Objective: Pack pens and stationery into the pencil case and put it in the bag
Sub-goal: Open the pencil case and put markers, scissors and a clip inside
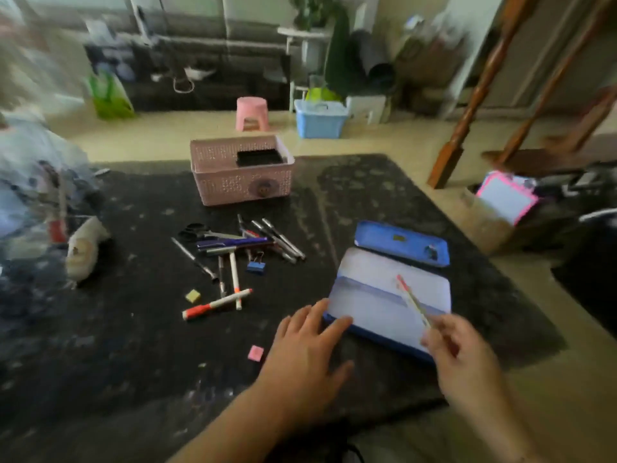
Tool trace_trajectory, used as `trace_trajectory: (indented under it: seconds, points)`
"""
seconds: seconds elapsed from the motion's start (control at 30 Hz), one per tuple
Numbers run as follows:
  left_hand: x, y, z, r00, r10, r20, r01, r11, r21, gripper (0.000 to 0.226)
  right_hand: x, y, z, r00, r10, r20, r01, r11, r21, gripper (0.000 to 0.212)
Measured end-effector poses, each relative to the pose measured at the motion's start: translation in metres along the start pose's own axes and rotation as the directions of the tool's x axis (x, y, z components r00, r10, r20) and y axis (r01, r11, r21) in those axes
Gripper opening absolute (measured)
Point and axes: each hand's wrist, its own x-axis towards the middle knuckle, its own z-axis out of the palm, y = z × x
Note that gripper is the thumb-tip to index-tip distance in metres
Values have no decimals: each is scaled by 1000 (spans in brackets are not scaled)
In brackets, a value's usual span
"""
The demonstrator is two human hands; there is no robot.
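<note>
A blue pencil case (374, 295) lies open on the dark table, pale inside, its lid folded back. My right hand (457, 355) pinches a thin pencil (412, 300) with a red tip, slanted over the case's tray. My left hand (307, 345) rests flat on the table with fingers apart, fingertips at the case's near left corner. A heap of pens (243, 248) with black scissors (197, 230), a blue binder clip (255, 265) and red-capped markers (215, 303) lies left of the case. A yellow eraser (193, 295) and a pink eraser (255, 352) sit apart.
A pink perforated basket (240, 175) stands behind the pens. A pale toy figure (83, 248) lies at the table's left, beside blurred bright fabric. On the floor beyond are a pink stool (252, 113) and blue box (319, 120). A pink-edged board (507, 195) sits right.
</note>
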Motion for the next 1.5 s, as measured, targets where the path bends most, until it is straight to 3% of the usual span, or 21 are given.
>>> trace_trajectory:
  seconds: [0.07, 0.13, 0.17, 0.23, 0.37, 0.57, 0.67, 0.77, 0.87, 0.93, 1.0, 1.13, 1.23, 1.37, 1.5]
  points:
    - [7, 2, 1, 997, -51, 60, 52, 999, -4, 67, 6, 2, -4, 998, -64, -15, 59, 969, -241, 17]
    - [19, 1, 4, 995, -73, 72, 73, 997, 7, 66, 18, 2, -1, 990, -139, -27, 111, 880, -462, 5]
    - [25, 1, 6, 991, -84, 100, 85, 996, -5, 63, 23, 1, 3, 992, -129, 1, 110, 839, -532, 12]
    - [35, 1, 10, 987, -81, 137, 86, 996, -27, 53, 31, 5, 13, 990, -128, 59, 139, 805, -577, 18]
    - [41, -6, 20, 995, -65, 75, 72, 993, -96, 38, 49, 6, 28, 981, -190, 21, 163, 773, -613, 14]
    - [43, -13, 30, 997, -58, 42, 63, 989, -135, 37, 74, 2, 42, 990, -141, 29, 120, 700, -704, 29]
    - [45, -16, 19, 999, -18, 31, 22, 986, -163, 40, 78, -7, 52, 994, -100, 48, 105, 705, -701, 33]
    - [44, -36, -1, 994, 0, -108, -13, 992, -123, 48, 81, -15, 54, 994, -48, 95, 101, 701, -706, 29]
    - [42, -76, -20, 908, -159, -387, 142, 987, -72, 41, 82, -11, 55, 996, 5, 94, 63, 710, -701, 30]
    - [39, -99, -29, 830, -322, -456, 323, 943, -78, 40, 81, -9, 56, 997, -4, 83, 63, 694, -717, 32]
    - [39, -114, -33, 799, -440, -410, 448, 890, -82, 43, 79, -13, 56, 997, -36, 66, 70, 737, -672, 32]
    - [51, -142, -38, 844, -460, -275, 500, 861, 96, 49, 75, -27, 58, 995, -97, 1, 82, 839, -538, 27]
    - [62, -164, -44, 828, -523, -202, 536, 844, 11, 41, 71, -27, 61, 991, -132, -5, 114, 871, -478, 27]
    - [71, -177, -44, 812, -526, -252, 524, 848, -83, 37, 71, -24, 63, 988, -155, -16, 130, 879, -459, 31]
    - [72, -180, -41, 733, -587, -344, 606, 793, -61, 39, 73, -29, 60, 977, -212, 0, 196, 901, -387, 29]
